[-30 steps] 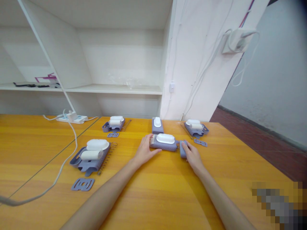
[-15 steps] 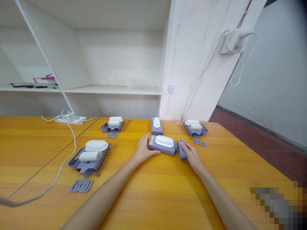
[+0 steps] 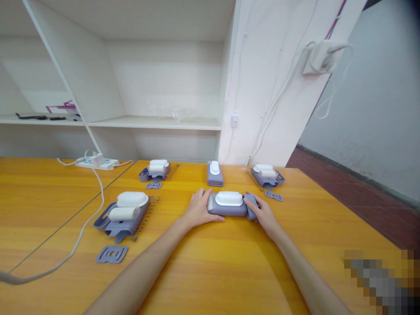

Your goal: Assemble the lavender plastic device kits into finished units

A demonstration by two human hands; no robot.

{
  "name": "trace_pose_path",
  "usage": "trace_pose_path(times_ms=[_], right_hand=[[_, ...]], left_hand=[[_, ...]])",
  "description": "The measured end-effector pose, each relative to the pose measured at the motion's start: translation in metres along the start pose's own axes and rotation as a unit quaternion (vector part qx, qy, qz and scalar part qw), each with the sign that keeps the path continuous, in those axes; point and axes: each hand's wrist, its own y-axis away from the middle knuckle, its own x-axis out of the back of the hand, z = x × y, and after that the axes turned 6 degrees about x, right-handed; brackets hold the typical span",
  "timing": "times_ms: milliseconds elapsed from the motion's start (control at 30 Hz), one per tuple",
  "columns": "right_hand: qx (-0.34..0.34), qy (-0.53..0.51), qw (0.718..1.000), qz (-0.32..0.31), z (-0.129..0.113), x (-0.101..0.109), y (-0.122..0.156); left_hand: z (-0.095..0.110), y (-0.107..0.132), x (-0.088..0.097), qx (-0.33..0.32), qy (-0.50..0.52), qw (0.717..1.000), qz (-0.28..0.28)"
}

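Observation:
A grey-purple plastic holder with a white brush head on top lies on the wooden table in front of me. My left hand grips its left end, fingers curled round it. My right hand presses a grey-purple end piece against the holder's right end, fingers closed on that piece.
Similar grey-purple units with white parts lie on the table: one at the left, one at the back left, one at the back centre, one at the back right. A flat grey plate, a power strip and a white cable lie at the left.
The holder has swung level and shifted slightly right. My right hand has brought the end piece up against the holder's right end, where a gap showed before.

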Motion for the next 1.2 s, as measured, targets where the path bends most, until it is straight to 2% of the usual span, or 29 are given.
trace_pose_path(times_ms=[133,233,300,533,800,1033,1200], right_hand=[[0.003,0.005,1.0,0.017,-0.002,-0.002,0.001],[-0.031,-0.001,0.997,0.069,-0.004,-0.004,0.003],[-0.056,-0.014,0.995,0.079,-0.004,-0.005,0.004],[-0.04,-0.02,0.999,0.01,-0.01,-0.007,0.006],[-0.09,-0.146,0.983,0.065,-0.007,-0.005,0.004],[-0.095,-0.216,0.97,0.059,-0.005,-0.001,0.002],[-0.092,-0.201,0.974,0.041,-0.006,-0.002,0.003]], left_hand=[[0.006,0.001,0.003,-0.035,0.014,0.999,-0.014],[0.009,0.002,0.004,-0.051,0.031,0.998,-0.008],[0.011,0.002,0.005,-0.061,0.037,0.997,-0.004],[0.014,0.002,0.007,-0.071,0.038,0.997,0.015],[0.016,0.003,0.008,-0.082,0.036,0.996,0.027],[0.016,0.005,0.008,-0.088,0.056,0.994,0.031],[0.016,0.004,0.007,-0.082,0.07,0.993,0.037]])
